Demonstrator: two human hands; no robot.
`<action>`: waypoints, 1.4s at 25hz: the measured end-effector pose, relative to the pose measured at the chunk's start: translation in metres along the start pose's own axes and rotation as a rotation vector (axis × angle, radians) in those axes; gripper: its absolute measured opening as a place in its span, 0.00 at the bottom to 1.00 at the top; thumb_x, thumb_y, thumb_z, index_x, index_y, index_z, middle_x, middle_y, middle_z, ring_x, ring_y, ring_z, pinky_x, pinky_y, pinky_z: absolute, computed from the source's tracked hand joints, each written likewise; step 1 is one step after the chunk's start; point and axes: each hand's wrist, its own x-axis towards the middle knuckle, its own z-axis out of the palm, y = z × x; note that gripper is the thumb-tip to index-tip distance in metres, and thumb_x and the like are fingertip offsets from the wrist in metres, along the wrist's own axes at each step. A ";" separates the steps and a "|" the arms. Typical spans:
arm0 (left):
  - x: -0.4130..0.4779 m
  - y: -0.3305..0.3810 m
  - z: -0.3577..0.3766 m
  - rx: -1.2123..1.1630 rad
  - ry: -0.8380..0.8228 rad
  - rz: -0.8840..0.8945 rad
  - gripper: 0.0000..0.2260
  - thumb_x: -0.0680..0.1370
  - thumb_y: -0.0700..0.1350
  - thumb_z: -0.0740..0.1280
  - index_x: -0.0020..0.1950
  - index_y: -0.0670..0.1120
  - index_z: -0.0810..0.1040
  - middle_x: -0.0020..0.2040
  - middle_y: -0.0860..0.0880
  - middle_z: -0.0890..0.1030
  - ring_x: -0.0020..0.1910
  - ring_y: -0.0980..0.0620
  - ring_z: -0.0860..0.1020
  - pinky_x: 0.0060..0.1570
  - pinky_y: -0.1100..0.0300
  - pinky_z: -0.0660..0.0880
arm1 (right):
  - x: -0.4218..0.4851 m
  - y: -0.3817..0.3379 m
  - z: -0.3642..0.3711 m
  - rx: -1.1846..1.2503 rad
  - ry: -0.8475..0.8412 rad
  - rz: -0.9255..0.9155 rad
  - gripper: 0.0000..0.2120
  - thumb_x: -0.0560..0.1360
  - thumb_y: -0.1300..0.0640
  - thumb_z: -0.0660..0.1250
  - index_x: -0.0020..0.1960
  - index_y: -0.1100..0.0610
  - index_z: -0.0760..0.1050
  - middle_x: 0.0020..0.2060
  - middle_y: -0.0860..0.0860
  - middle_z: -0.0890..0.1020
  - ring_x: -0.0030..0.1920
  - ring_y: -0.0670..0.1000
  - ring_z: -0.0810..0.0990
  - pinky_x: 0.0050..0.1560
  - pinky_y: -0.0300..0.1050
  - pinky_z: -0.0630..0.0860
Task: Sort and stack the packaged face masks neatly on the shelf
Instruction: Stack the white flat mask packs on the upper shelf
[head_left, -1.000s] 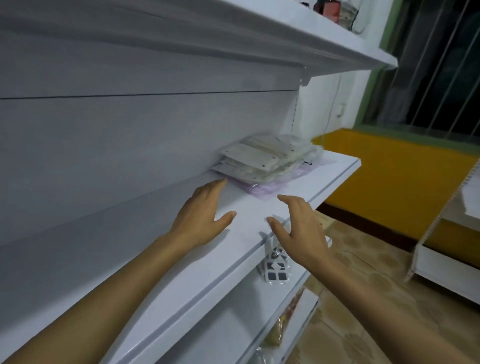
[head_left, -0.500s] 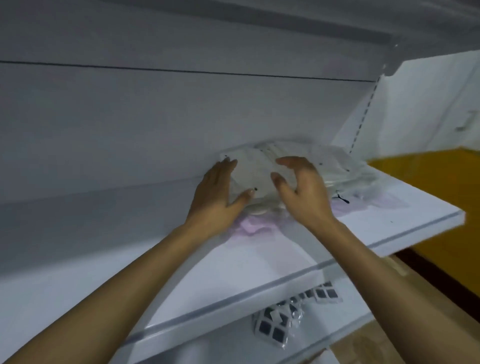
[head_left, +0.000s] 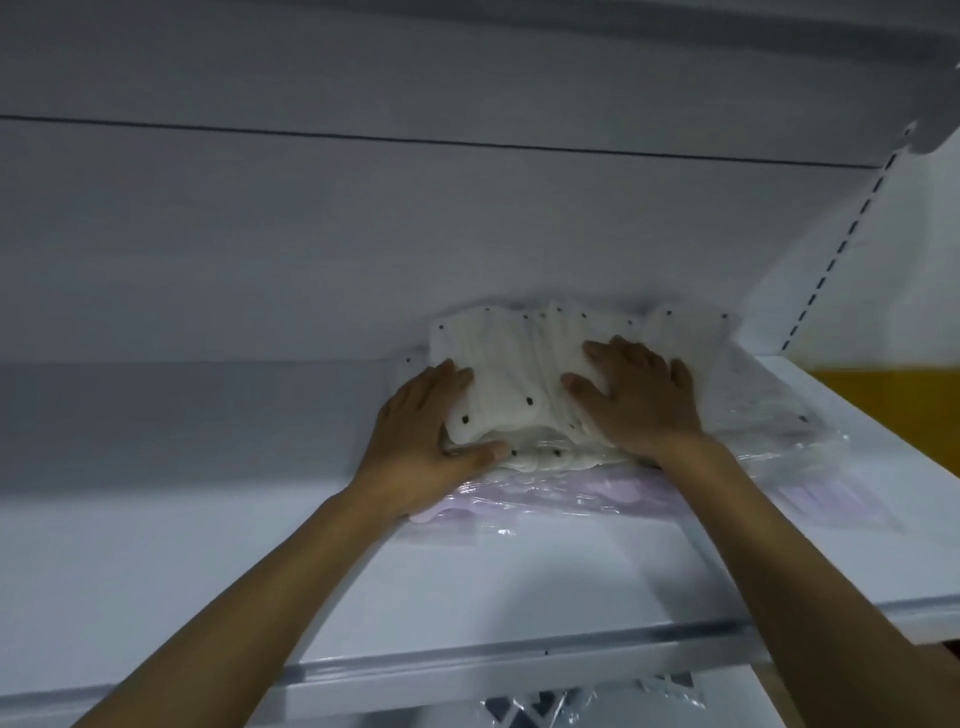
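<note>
On the white shelf (head_left: 208, 571), at its rear right against the back panel (head_left: 363, 234): one stack of packaged face masks (head_left: 511, 384). White, soft, pleated pads in clear film, each packet rounded at the corners and punched with small dark holes. The packets are fanned unevenly, with edges out of line. The stack rests on lavender packets (head_left: 519, 501) of flat, glossy, crinkled film, which lie directly on the shelf and jut toward the front. Just beside, to the right: loose clear packets (head_left: 769, 415) with pale contents, partly overlapped by the stack; detail blurred.

Left grip (head_left: 421, 441): the person's left hand, palm down at the stack's left front corner. Fingers straight and together on the top packet's left edge; thumb (head_left: 485, 452) stretched along the front edge. Spread wide and pressing. Whether the thumb tip slips under the top packet cannot be told.

Right grip (head_left: 644, 400): right hand, palm down on the stack's right half. Fingers splayed flat, fully apart, pressing the top packets; nothing clasped.

Shelf: smooth, matt, with a pale grey front rail (head_left: 467, 670).
Back panel: plain white board with one thin horizontal seam.
Upper shelf (head_left: 467, 47): grey underside overhead.
Slotted upright (head_left: 831, 249): white, with a row of dark slots, at far right.
Yellow wall (head_left: 883, 395): beyond the upright.
Below the rail: black-and-white patterned packets (head_left: 571, 712) in film, only partly in view.
</note>
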 end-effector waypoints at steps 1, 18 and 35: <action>0.000 0.000 0.000 0.003 -0.007 0.008 0.44 0.63 0.74 0.61 0.75 0.56 0.62 0.76 0.57 0.61 0.74 0.57 0.57 0.73 0.57 0.56 | -0.002 0.000 0.001 0.006 0.025 -0.004 0.29 0.77 0.34 0.50 0.75 0.43 0.57 0.77 0.48 0.57 0.76 0.52 0.53 0.74 0.58 0.46; 0.003 -0.005 -0.003 -0.162 0.015 -0.007 0.40 0.63 0.72 0.63 0.72 0.55 0.66 0.73 0.58 0.65 0.71 0.58 0.64 0.67 0.63 0.62 | -0.003 -0.010 -0.026 0.336 0.176 -0.188 0.30 0.77 0.36 0.55 0.74 0.49 0.63 0.74 0.51 0.63 0.75 0.51 0.59 0.73 0.47 0.53; 0.002 -0.003 -0.005 -0.312 0.082 -0.117 0.34 0.71 0.70 0.51 0.71 0.55 0.68 0.74 0.56 0.65 0.72 0.57 0.63 0.72 0.57 0.60 | -0.015 -0.007 -0.059 0.181 0.139 0.123 0.14 0.76 0.58 0.60 0.60 0.61 0.70 0.43 0.56 0.78 0.41 0.57 0.75 0.39 0.45 0.69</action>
